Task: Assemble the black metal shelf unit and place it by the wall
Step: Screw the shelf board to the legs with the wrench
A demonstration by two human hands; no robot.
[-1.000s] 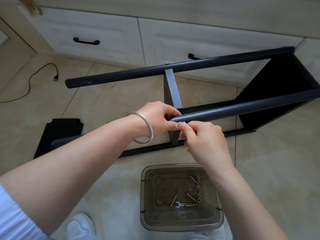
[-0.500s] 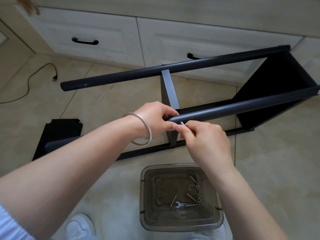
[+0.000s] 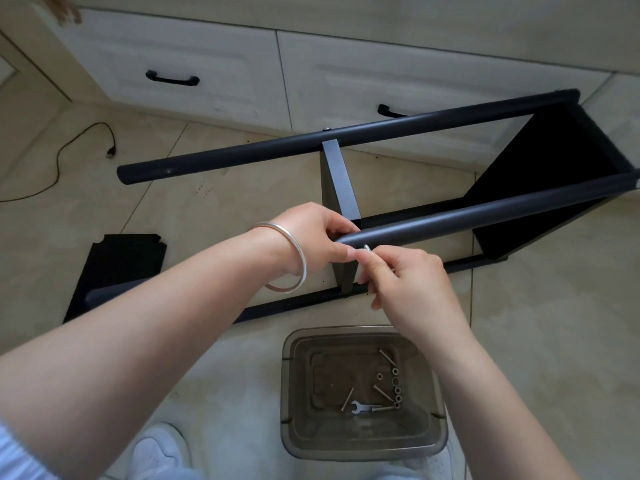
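On the tiled floor (image 3: 540, 341) in front of me, the black shelf frame (image 3: 540, 161) lies on its side, running from near left to far right before the white drawers (image 3: 207, 64). I see two round posts uppermost: the far post (image 3: 277, 150) and the near post (image 3: 485, 216), with a flat middle panel (image 3: 341, 181) standing on edge between them and a solid end panel (image 3: 554, 174) closing the frame at the right.

My left hand (image 3: 311, 237), with a silver bangle (image 3: 294, 258) on the wrist, curls its fingers round the left end of the near post, where the middle panel meets it. My right hand (image 3: 408, 282) sits just beside it, thumb and forefinger pinching a small silver bolt (image 3: 367, 248) against the underside of that post; I cannot tell how far it has gone in.

At near left a loose black panel (image 3: 121, 261) lies flat on the floor. Close to my feet stands a translucent grey tub (image 3: 291, 393) holding long bolts (image 3: 386, 358), a row of nuts (image 3: 396, 389) and a small flat wrench (image 3: 358, 407). A black cable (image 3: 69, 150) trails across the floor at far left, and white shoes (image 3: 156, 452) show at the bottom edge.
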